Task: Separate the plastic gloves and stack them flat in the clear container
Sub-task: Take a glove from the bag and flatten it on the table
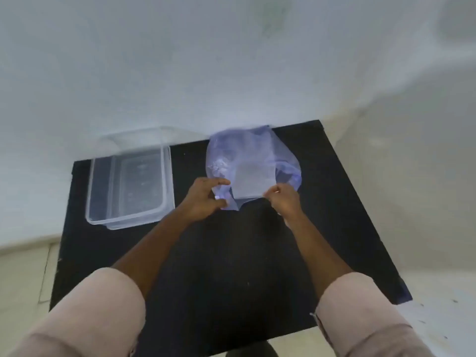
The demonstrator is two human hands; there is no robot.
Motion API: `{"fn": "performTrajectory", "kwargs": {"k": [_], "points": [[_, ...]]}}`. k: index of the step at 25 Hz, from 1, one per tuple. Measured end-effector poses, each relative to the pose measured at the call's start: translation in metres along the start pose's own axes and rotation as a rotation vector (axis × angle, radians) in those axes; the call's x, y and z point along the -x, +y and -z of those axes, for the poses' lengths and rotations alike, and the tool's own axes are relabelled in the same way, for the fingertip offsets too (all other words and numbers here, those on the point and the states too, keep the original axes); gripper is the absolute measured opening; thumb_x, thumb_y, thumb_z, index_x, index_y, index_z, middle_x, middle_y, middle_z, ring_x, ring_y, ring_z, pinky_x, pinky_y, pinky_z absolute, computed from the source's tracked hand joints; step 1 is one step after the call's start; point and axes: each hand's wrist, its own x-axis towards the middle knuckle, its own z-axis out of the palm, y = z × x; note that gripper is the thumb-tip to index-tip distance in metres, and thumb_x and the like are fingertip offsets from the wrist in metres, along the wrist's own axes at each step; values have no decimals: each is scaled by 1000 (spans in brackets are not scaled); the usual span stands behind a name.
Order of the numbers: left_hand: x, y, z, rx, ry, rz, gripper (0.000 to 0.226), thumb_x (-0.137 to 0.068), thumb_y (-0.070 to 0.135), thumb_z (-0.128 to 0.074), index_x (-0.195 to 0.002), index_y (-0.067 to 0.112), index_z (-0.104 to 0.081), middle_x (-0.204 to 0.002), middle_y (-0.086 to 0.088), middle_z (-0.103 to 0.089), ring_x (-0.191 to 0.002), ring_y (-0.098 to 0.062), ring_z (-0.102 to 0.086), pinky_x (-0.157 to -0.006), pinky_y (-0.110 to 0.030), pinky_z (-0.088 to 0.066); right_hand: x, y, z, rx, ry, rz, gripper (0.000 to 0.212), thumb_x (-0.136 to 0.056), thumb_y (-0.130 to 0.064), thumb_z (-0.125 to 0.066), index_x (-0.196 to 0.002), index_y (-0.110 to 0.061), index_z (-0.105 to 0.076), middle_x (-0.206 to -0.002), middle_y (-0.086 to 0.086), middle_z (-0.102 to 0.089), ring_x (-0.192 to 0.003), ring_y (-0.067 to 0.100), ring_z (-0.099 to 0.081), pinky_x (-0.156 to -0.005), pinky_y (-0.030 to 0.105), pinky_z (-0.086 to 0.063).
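Both hands are on the plastic! Left hand [207, 197] has thumb and fingers pressed together on the near-left edge of the bluish plastic bag [251, 161], and right hand [283, 199] is pinching the near edge of the pale, translucent plastic gloves [251, 181] that poke out of the bag's mouth. How many gloves are in that flat wad, you can't tell; the frame is blurred. Bag and gloves sit just past centre of the black table [231, 253], at about 12 o'clock from the hands, the bag's far end reaching the table's back edge against the pale wall [180, 60].

Over at 9 to 10 o'clock of the left hand stands the clear container [128, 181], open, upright, nothing visible inside, near the table's left edge and apart from the bag. A strip of bare black top lies between them, nothing blocking it.

Toward 6 o'clock, lots of open tabletop under the forearms, pinkish sleeves [103, 313] rolled up above it. At 3 o'clock the table is bare out to its right edge, light floor [425, 228] beyond.
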Motion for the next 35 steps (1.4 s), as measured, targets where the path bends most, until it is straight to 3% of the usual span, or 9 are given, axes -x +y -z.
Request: {"fn": "performTrajectory", "kwargs": {"k": [2,5,8,11,14,17,25,31,35], "points": [[-19,-6,-16,-376,2,51,62,-77,39,-74,-134,42,-50,-153,-10,-27,-138,-35,-28,-110,-55,-31,-23,-1,5,106,200,-49,24,-84,-27,-62,-96,-7,-63,-90,8,-65,-81,27,-62,-66,32,-44],[-36,-1,-39,-581,11,94,70,-81,43,-69,-143,43,-37,-159,-10,-5,-141,-39,-15,-109,-59,-24,-43,-7,0,226,239,-67,43,-82,-38,-68,-111,-7,-60,-113,11,-63,-99,32,-63,-72,35,-44],[-60,-3,-49,-533,66,109,70,-81,35,-69,-144,37,-37,-154,-12,-14,-139,-39,-24,-106,-56,-35,-61,-11,-4,301,197,-139,48,-78,-36,-72,-112,-4,-61,-111,15,-62,-102,34,-63,-71,37,-46],[-82,-4,-48,-351,23,181,69,-85,25,-66,-146,29,-35,-148,-14,-28,-132,-37,-40,-100,-47,-45,-74,-14,-6,219,173,-29,17,-79,-24,-69,-81,-8,-64,-78,8,-59,-80,29,-65,-60,31,-44],[-96,-3,-42,-222,31,205,66,-86,19,-66,-145,26,-36,-142,-13,-40,-125,-33,-48,-99,-43,-47,-64,-22,-14,-316,257,-58,17,-77,-11,-71,-70,-9,-56,-68,2,-57,-67,22,-58,-64,35,-50],[-99,-3,-44,-96,38,216,64,-83,12,-66,-141,23,-41,-126,-13,-51,-112,-30,-54,-95,-38,-48,-43,-36,-30,-1070,119,-453,20,-78,-6,-73,-78,-17,-57,-85,5,-62,-77,25,-62,-72,42,-57],[-100,-15,-34,-100,86,160,60,-84,6,-63,-138,25,-45,-127,-10,-54,-109,-25,-55,-85,-29,-45,-15,-13,-16,-758,189,-411,16,-81,-8,-70,-96,-11,-64,-101,11,-65,-84,25,-67,-59,33,-59],[-73,-30,-34,-361,40,120,69,-84,22,-66,-146,28,-36,-149,-14,-37,-134,-37,-39,-105,-54,-38,86,53,-1,-702,170,-482,20,-80,-9,-71,-99,-8,-65,-102,16,-69,-89,30,-69,-61,35,-58],[5,-54,-32,-391,228,9,60,-80,26,-69,-136,31,-49,-143,-10,-41,-130,-33,-39,-105,-56,-32,149,79,-43,-738,145,-560,22,-80,-10,-72,-100,-6,-64,-102,14,-67,-92,32,-67,-63,37,-59]]}}
